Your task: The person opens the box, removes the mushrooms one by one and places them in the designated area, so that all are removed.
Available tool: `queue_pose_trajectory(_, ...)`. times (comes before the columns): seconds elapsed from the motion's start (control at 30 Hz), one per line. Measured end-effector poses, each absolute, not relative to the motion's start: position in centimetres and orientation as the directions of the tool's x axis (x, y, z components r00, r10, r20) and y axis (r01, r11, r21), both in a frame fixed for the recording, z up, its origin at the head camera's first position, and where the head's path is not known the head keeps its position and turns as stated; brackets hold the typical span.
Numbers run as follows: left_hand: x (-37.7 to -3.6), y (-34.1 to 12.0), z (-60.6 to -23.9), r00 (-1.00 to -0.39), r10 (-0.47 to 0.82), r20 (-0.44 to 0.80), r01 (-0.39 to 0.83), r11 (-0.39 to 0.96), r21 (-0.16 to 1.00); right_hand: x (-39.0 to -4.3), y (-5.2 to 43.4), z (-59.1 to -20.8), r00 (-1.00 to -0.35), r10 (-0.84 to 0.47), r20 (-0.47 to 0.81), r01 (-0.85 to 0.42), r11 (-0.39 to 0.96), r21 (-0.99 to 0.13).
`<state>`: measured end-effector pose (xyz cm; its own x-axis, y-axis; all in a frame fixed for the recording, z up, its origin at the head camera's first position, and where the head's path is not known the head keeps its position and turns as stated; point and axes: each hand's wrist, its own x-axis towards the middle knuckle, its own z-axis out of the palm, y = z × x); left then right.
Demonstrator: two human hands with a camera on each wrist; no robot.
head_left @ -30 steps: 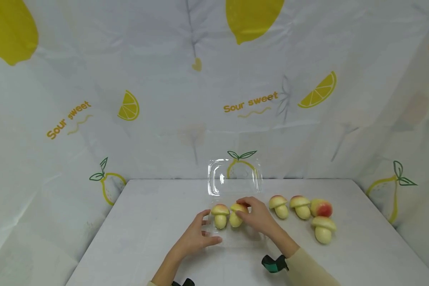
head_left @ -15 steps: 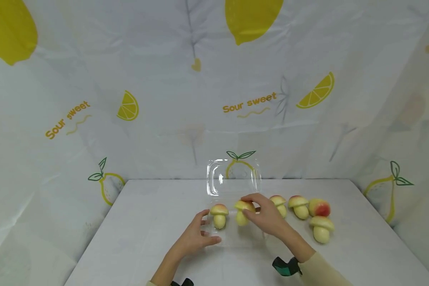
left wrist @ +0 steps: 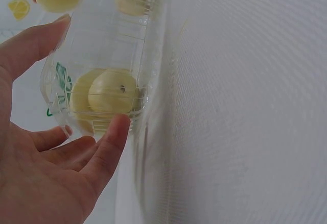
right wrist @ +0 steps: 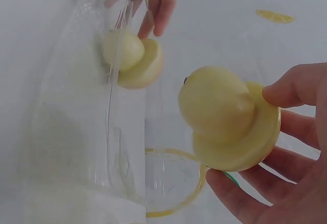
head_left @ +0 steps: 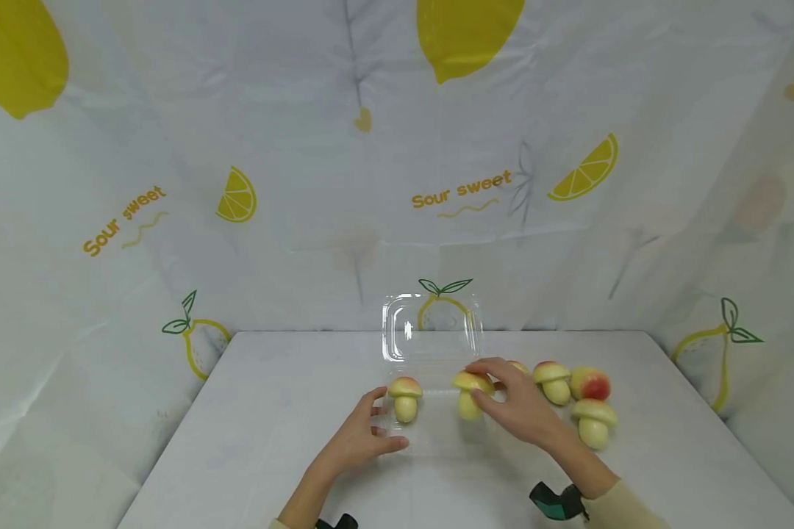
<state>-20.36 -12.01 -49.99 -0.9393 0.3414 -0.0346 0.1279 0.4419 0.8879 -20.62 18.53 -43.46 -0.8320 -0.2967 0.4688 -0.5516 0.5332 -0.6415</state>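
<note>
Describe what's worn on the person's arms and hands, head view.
Both hands are bare: left hand, right hand. The right arm has a cream long sleeve with a dark green and black wrist device. A black device sits at the left wrist.

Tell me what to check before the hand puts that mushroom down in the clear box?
1. Right hand grips the held mushroom firmly: ok.
2. Left hand steadies the clear box: ok, fingers touch its near corner.
3. Lid stands open: ok.
4. Free room beside the mushroom in the box: ok.
5. Other mushrooms on the table out of the way: ok.
6. Held mushroom already inside the box: cannot tell.
</note>
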Motion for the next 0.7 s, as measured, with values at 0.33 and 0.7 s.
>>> queue_pose_trajectory(0.33, -20.4, -11.9, -50.0, -0.941, 0.336, -0.042, 0.119, 0.445, 0.888, -20.1, 20.9, -43.4, -0.788, -0.295, 0.541, -0.602, 0.554, -0.575)
queue_pose_trajectory(0.7, -20.4, -12.0, -50.0, -0.941, 0.336, -0.04, 0.125, 0.453, 0.883, -19.4, 24.2, -43.3, -0.819, -0.26, 0.511, -0.539, 0.653, -0.532)
